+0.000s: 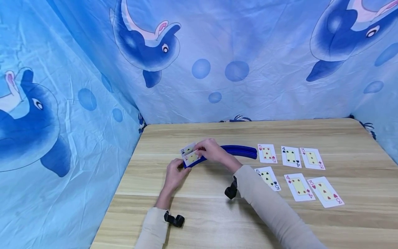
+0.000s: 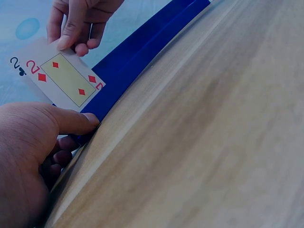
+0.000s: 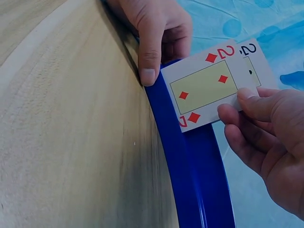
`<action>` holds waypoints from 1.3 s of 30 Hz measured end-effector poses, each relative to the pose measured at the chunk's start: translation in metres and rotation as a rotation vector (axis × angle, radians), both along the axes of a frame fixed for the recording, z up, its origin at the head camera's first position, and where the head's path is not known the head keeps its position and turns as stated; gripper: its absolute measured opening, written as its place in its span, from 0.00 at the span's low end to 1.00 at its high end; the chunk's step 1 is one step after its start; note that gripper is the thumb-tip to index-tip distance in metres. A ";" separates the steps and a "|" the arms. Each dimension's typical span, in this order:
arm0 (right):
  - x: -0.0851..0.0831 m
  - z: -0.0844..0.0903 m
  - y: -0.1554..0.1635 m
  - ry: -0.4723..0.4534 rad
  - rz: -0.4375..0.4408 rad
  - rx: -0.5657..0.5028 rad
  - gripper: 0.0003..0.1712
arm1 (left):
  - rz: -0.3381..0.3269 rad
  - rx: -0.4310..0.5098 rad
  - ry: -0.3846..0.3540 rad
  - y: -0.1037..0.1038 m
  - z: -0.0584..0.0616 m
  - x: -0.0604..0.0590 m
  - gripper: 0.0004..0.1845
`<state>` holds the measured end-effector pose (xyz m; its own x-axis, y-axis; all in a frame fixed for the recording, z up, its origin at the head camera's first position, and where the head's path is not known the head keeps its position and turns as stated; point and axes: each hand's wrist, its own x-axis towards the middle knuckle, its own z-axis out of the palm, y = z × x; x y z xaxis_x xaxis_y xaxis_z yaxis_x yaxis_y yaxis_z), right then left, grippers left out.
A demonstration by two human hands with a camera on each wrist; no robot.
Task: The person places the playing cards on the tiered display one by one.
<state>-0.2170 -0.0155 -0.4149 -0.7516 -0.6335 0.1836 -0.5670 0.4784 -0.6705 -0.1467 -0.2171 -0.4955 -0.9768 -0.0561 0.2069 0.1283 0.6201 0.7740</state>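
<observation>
L hand [image 1: 174, 174] clamps the near end of the curved blue card holder [image 1: 239, 150], thumb pressed on its front edge. R hand [image 1: 211, 151] pinches the 2 of diamonds [image 1: 191, 158] by its top edge, card seated in the holder's slot just beyond L thumb, in front of the 2 of clubs [image 1: 187, 149]. Holder's long axis arcs away to R of both hands.

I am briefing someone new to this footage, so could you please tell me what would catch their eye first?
First, both hands meeting at the left end of the curved blue card holder: the left hand steadies its end while the right hand pinches the two of diamonds standing in its slot. To the right, six face-up cards lie in two rows on the wooden table, against the dolphin-print cloth behind.
</observation>
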 end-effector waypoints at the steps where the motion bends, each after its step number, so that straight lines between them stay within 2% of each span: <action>1: 0.000 0.001 0.001 -0.004 -0.002 0.003 0.10 | -0.002 0.002 0.000 0.000 0.000 0.000 0.17; 13: -0.001 0.020 0.016 -0.054 -0.031 0.019 0.12 | 0.012 0.016 -0.012 0.004 0.003 0.001 0.17; 18: 0.001 0.029 0.030 -0.009 -0.032 0.029 0.12 | 0.016 0.012 -0.011 0.005 0.002 0.001 0.16; 24: 0.001 0.043 0.057 0.083 -0.035 0.034 0.11 | 0.021 0.002 -0.027 0.005 0.002 0.001 0.17; 32: 0.007 0.060 0.105 0.047 -0.112 0.043 0.13 | 0.019 -0.006 -0.035 0.005 0.005 0.002 0.19; 39: 0.011 0.063 0.145 0.082 -0.189 0.049 0.14 | 0.016 -0.011 -0.043 0.003 0.001 0.001 0.19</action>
<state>-0.2065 0.1296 -0.3520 -0.8420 -0.4920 0.2215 -0.5156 0.6127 -0.5990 -0.1460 -0.2141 -0.4944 -0.9838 -0.0694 0.1653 0.0851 0.6306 0.7714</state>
